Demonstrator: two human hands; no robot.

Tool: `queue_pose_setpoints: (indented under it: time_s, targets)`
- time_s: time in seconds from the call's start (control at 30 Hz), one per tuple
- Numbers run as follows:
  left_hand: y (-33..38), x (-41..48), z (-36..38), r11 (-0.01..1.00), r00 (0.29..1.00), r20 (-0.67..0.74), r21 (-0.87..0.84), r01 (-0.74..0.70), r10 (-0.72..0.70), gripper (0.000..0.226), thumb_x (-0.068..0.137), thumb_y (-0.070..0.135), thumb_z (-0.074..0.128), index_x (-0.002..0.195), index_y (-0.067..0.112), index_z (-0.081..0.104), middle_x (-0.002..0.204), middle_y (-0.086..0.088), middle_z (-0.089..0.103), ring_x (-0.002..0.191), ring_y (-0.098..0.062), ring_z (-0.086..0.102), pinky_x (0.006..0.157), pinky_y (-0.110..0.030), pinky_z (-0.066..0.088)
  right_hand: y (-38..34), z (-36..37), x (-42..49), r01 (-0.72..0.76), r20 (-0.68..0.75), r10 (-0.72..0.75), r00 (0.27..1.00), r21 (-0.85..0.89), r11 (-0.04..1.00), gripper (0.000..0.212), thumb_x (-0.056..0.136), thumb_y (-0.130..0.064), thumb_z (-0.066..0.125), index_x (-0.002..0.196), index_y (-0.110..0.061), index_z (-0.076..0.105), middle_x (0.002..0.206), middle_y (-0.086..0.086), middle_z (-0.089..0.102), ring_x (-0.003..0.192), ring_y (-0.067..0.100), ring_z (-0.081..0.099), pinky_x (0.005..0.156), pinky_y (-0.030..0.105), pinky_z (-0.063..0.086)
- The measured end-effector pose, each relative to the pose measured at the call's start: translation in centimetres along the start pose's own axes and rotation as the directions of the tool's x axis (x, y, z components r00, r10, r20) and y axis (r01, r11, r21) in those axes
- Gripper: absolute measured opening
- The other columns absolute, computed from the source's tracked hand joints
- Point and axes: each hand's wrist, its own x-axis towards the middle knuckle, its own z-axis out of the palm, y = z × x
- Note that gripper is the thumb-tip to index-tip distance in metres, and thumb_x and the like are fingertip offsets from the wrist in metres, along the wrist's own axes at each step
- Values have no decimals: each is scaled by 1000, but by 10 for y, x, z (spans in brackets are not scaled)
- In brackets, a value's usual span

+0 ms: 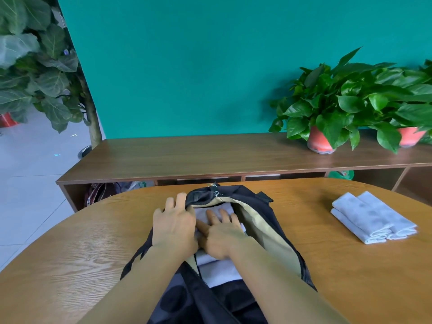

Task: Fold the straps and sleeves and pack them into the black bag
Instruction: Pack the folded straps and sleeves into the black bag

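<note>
- Wooden table [327, 265] carries the open black bag [250, 197].
- Right hand [222, 237], fingers spread, presses folded grey cloth [219, 274] inside it.
- Left hand [174, 226], fingers straight, rests on its left rim.

Rounded light-wood table [70, 253] here. A black bag [257, 199] lies unzipped in the middle of it, with folded white cloths [371, 218] off to the right, well apart from it. The darker bench [187, 155] behind carries two potted plants [320, 142].
</note>
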Motion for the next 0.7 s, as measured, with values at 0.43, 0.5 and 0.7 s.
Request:
queue_pose_setpoints:
  time_s: [0.43,0.5,0.7]
  targets:
    - [13,-52,-3,870,925,343,-391,299,-164,38,80,41,60,114,27,48,131,-8,19,115,-25,36,87,-37,45,-3,24,-47,-74,-26,74,997,22,997,63,100,-57,13,153,-33,-12,157,11,-29,143,37,-26,116,54,-11]
    - [18,-58,-5,860,922,363,-422,289,-132,32,84,30,58,113,20,47,117,-6,30,88,-18,46,74,-31,48,-3,26,-46,-74,-19,75,997,23,997,64,99,-58,14,153,-33,-12,157,11,-28,143,37,-25,116,55,-10]
    - [33,-81,-34,955,971,146,-205,215,-187,51,85,13,63,127,13,35,124,-7,29,70,-16,40,53,-26,31,-7,18,-50,-93,7,93,996,7,996,63,100,-50,22,153,-33,-9,157,12,-26,143,38,-24,116,57,-8]
